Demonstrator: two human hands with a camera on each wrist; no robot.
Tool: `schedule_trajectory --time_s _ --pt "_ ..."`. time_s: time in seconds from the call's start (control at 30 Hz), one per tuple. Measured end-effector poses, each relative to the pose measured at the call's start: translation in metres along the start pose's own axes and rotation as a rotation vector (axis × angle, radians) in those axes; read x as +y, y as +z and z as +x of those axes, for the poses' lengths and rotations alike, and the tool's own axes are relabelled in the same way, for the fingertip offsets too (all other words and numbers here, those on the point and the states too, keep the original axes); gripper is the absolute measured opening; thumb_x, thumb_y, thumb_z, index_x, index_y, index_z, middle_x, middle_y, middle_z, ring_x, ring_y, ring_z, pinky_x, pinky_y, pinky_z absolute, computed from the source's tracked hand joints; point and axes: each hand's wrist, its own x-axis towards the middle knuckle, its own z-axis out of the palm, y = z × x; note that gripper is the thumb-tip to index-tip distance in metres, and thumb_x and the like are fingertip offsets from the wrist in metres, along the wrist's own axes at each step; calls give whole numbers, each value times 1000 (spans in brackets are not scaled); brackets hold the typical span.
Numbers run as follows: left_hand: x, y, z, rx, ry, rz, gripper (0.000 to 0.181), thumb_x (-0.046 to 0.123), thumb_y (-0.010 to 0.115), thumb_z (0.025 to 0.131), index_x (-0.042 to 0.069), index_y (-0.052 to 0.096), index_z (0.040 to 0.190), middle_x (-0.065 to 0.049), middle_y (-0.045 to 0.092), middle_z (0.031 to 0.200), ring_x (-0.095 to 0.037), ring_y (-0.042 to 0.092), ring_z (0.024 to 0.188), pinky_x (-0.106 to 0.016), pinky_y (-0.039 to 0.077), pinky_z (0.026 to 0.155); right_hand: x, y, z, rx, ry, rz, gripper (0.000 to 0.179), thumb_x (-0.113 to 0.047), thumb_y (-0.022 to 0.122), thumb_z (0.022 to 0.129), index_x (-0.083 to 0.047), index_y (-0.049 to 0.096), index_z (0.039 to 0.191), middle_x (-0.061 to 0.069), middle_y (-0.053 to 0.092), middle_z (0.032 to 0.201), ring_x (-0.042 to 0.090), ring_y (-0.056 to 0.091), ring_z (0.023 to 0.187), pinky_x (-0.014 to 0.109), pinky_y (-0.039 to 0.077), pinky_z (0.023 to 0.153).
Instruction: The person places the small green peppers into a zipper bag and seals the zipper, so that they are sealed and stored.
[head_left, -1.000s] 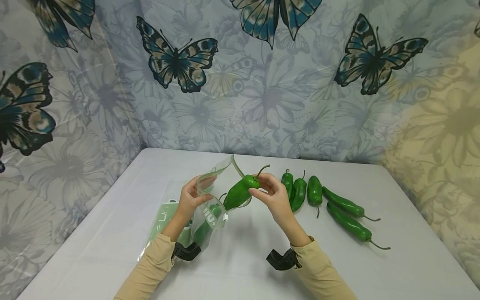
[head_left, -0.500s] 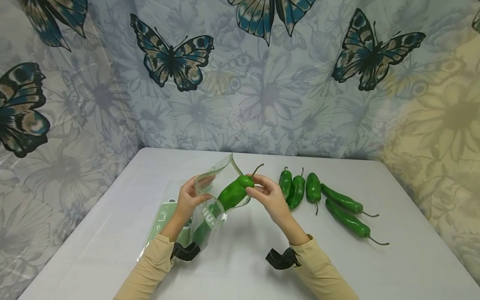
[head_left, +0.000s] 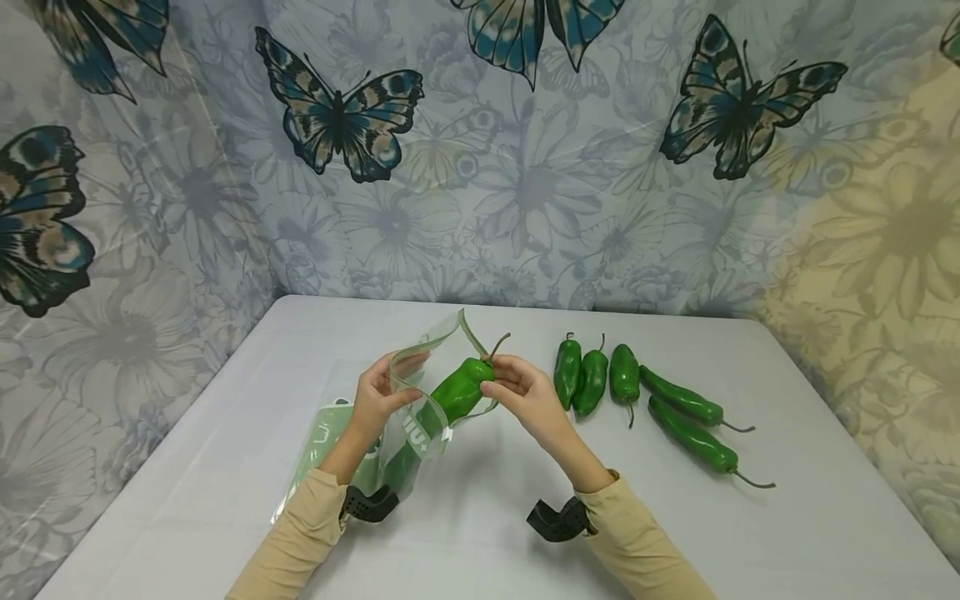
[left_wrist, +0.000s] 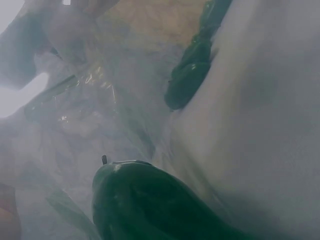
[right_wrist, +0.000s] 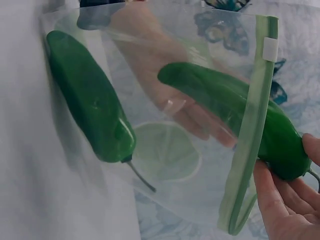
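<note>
A clear zip bag with a green zip band hangs tilted over the middle of the table, its mouth spread. My left hand grips one side of the mouth, thumb inside the rim. Pinched at its stem end between thumb and fingers of my right hand, a green pepper points tip-first into the bag. In the right wrist view its tip is behind the clear film and its stem end is outside. Another green pepper lies lower inside the bag. A white slider sits on the zip band.
Several green peppers lie on the right half of the white table. A flat green-and-clear bag lies at left, partly behind the left forearm. Butterfly-patterned cloth stands behind the table and along both sides.
My right hand has moved left and slightly down, sliding the held pepper deeper into the bag. The left hand keeps its grip on the mouth.
</note>
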Motion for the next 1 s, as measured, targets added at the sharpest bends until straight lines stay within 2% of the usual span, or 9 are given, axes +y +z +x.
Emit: schedule_trajectory --time_s 0.13,0.33,0.57,0.77,1.0 --pt "0 0 0 -2 1 2 57 20 72 75 -7 50 119 -5 58 116 -19 50 110 -32 31 96 1 1 -1 -26 8 12 37 -4 60 84 10 50 117 19 55 113 17 58 92 32 47 79" --pt "0 1 0 -6 -8 4 55 20 72 75 -5 51 119 -5 58 115 -20 50 110 -33 30 97 1 2 -3 -75 64 37 39 -4 63 83 9 50 118 17 50 120 15 59 91 32 46 79" --pt "2 2 1 4 -38 38 56 23 73 73 -3 52 119 -2 58 115 -20 50 110 -34 29 98 -3 4 -5 -116 103 18 43 -8 64 82 7 50 119 15 52 116 16 60 90 33 47 77" --pt "4 3 1 -1 -22 27 58 19 73 73 -10 49 118 -5 58 115 -20 51 110 -34 29 98 -3 5 -5 -144 113 37 39 -4 64 81 8 52 116 16 55 112 18 60 89 33 48 75" --pt "6 5 2 -5 2 15 55 20 73 74 -6 51 118 -4 58 114 -19 51 109 -32 29 97 -3 6 -4 -189 103 23 38 -4 64 81 8 53 115 17 55 112 24 57 94 34 47 77"
